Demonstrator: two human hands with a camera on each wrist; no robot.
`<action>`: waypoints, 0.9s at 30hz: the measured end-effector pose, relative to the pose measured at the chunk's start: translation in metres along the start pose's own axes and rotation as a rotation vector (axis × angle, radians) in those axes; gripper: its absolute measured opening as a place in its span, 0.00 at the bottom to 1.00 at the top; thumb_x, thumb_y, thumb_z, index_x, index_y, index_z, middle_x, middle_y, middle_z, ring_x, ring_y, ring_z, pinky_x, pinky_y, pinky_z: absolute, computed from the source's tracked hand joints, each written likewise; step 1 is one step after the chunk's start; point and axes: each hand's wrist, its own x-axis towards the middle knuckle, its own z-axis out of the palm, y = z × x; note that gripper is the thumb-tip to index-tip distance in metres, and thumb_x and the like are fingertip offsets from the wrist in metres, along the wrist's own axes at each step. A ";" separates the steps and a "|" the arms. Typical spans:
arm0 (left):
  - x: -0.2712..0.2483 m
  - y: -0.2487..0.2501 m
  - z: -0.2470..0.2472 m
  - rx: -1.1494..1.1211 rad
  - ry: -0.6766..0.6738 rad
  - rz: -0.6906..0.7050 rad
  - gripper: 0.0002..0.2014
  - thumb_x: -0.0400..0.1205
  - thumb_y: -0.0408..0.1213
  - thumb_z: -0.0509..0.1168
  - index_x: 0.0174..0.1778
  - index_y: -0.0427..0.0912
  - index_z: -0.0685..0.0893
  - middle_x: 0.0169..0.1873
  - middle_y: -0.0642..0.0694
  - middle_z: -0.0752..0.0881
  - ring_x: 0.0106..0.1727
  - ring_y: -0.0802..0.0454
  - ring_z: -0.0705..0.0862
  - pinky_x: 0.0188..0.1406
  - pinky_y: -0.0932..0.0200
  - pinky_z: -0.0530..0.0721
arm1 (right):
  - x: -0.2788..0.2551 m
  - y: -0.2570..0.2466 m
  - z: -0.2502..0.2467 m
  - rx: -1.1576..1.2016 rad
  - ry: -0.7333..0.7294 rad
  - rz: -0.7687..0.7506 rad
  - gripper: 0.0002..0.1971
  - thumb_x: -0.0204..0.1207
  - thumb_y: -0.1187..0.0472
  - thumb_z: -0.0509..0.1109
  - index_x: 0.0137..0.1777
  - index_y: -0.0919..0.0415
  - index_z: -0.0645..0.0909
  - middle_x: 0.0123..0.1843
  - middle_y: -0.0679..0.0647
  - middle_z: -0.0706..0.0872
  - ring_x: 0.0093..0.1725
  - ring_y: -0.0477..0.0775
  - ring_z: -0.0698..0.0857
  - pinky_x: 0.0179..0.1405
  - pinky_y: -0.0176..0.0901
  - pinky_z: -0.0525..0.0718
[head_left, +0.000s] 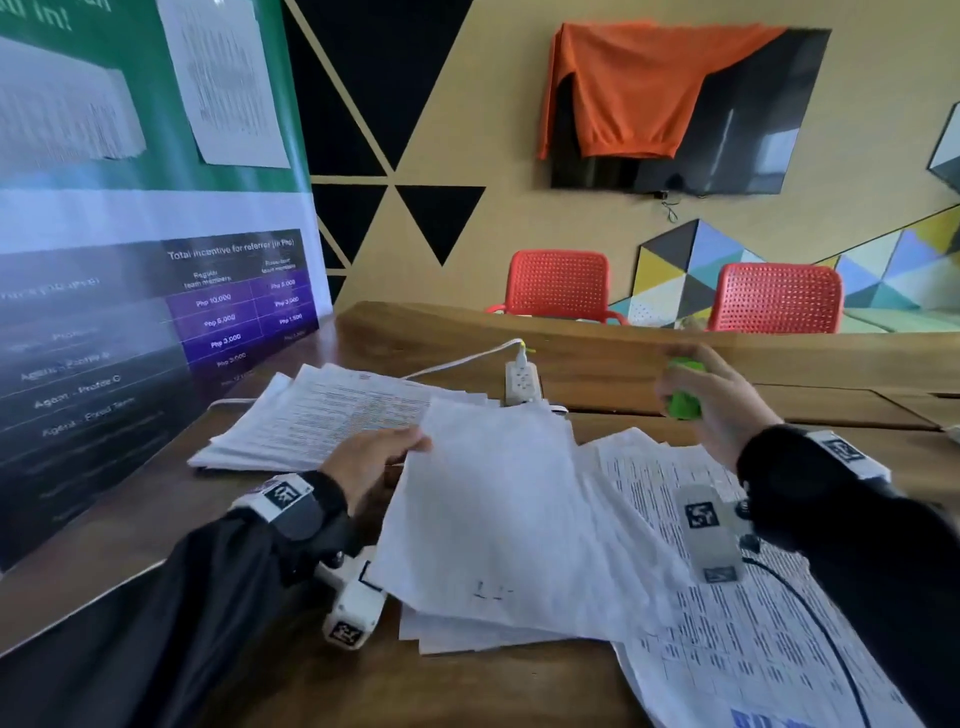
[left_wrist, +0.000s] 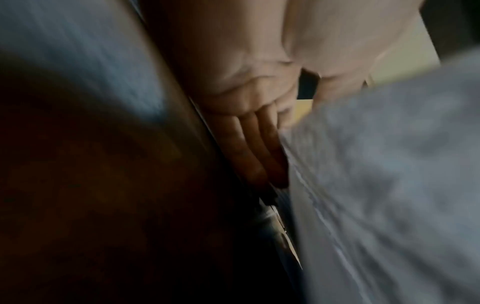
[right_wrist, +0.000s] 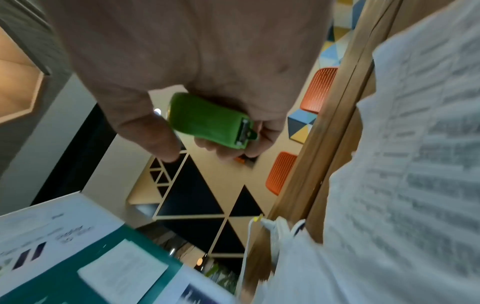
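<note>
Sheaf (head_left: 498, 509) of sheets, blank side up, lies mid-table over a lower pile, its far left corner raised off the table (head_left: 156, 514). Banner (head_left: 104, 312) stands at the left edge. Printed stack (head_left: 311, 410) lies beside it, flat. Left hand (head_left: 371, 465) pinches the sheaf's raised corner, thumb on top. In the left wrist view the fingers (left_wrist: 249, 156) lie straight and pressed together against the sheaf (left_wrist: 389, 164); the view is blurred. Power strip (head_left: 522, 382) sits behind the sheaf, cable plugged in. Printed sheets (head_left: 727, 623) lie spread to the right. Right hand (head_left: 727, 410) is raised above them, fingers and thumb curled round a green stapler (right_wrist: 207, 121), metal end outward.
</note>
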 end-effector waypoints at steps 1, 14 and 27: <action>0.006 -0.001 0.001 0.073 0.024 0.039 0.15 0.73 0.46 0.76 0.44 0.36 0.89 0.45 0.40 0.91 0.51 0.39 0.87 0.51 0.53 0.81 | -0.001 0.001 0.012 -0.025 -0.043 0.024 0.19 0.76 0.75 0.69 0.65 0.60 0.80 0.44 0.58 0.78 0.42 0.56 0.77 0.44 0.47 0.76; 0.030 -0.004 0.011 -0.043 -0.181 -0.121 0.37 0.60 0.35 0.78 0.67 0.27 0.82 0.58 0.27 0.86 0.54 0.32 0.82 0.52 0.41 0.81 | -0.001 0.019 0.133 -0.308 -0.399 0.001 0.19 0.72 0.46 0.80 0.61 0.51 0.86 0.49 0.50 0.92 0.41 0.43 0.85 0.39 0.41 0.80; 0.037 -0.011 0.020 -0.121 -0.037 -0.108 0.02 0.77 0.25 0.69 0.40 0.32 0.87 0.27 0.38 0.81 0.19 0.47 0.78 0.21 0.65 0.75 | 0.026 0.057 0.164 -0.246 -0.424 0.229 0.07 0.75 0.52 0.77 0.46 0.55 0.87 0.51 0.63 0.87 0.47 0.61 0.90 0.48 0.55 0.90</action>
